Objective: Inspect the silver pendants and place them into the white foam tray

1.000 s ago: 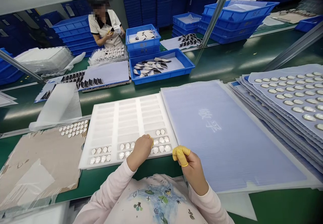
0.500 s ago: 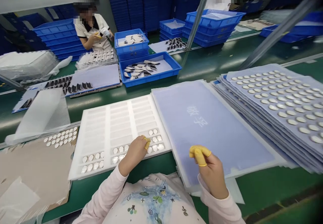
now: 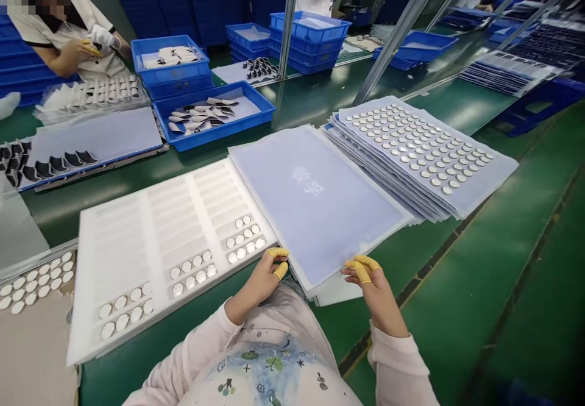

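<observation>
A white foam tray (image 3: 155,235) lies in front of me, with rows of shallow slots. Silver discs (image 3: 201,275) sit in its near rows. My left hand (image 3: 260,284), with yellow finger cots, hovers at the tray's near right corner and holds nothing I can see. A pale blue corrugated sheet (image 3: 315,205) lies against the tray's right side. My right hand (image 3: 370,281), also wearing yellow cots, is at that sheet's near edge, with its fingers apart. Farther right stands a stack of blue sheets (image 3: 484,174) topped with rows of silver discs.
A co-worker (image 3: 59,34) in a white glove works at the far left. Blue crates (image 3: 170,58) and a blue tray (image 3: 212,113) of curved dark-and-silver pieces stand beyond the foam tray. Loose discs lie on cardboard (image 3: 34,333) at lower left. A green bench runs underneath.
The view has swung, bringing more of the right side into sight. My right hand has moved from the tray's edge to the sheet's near edge. My left hand stays near the tray's corner.
</observation>
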Available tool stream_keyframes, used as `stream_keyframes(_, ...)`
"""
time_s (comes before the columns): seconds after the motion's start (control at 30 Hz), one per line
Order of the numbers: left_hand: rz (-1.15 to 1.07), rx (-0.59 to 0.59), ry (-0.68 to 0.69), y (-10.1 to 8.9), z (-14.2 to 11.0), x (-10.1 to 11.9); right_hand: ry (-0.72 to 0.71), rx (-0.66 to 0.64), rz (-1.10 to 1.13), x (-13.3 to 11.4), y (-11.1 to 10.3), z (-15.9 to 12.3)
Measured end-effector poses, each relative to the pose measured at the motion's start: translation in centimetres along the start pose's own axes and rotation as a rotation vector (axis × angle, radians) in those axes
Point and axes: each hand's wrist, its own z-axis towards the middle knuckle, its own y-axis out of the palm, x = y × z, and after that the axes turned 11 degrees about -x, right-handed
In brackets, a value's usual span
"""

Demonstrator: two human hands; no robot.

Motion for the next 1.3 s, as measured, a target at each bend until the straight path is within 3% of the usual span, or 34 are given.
stream_keyframes(0.13,-0.064,0.017,-0.001,0.7,-0.5,-0.8,-0.002,0.035,0.213,1.1,1.7,-0.7)
stream_keyframes(0.4,-0.066,0.107,-0.006,1.6,-1.3,-0.1,-0.053,-0.01,0.327,0.2,1.7,-1.2)
stream_keyframes(0.73,-0.493,0.179,0.102,2.8,0.0,1.8,-0.135,-0.06,0.451,-2.2,3.6,-2.2)
stream_keyframes(0.9,-0.597,0.187,0.251,3.2,1.1,3.7,-0.216,-0.107,0.471,-2.3,5.1,-2.4)
stream_keyframes(1.1,-0.59,0.223,0.367,2.0,1.0,4.5,-0.264,-0.16,0.54,-2.4,5.7,-1.4)
stream_keyframes(1.3,-0.605,0.21,0.446,-0.2,-0.1,5.3,-0.231,-0.236,0.622,-5.0,3.3,2.5)
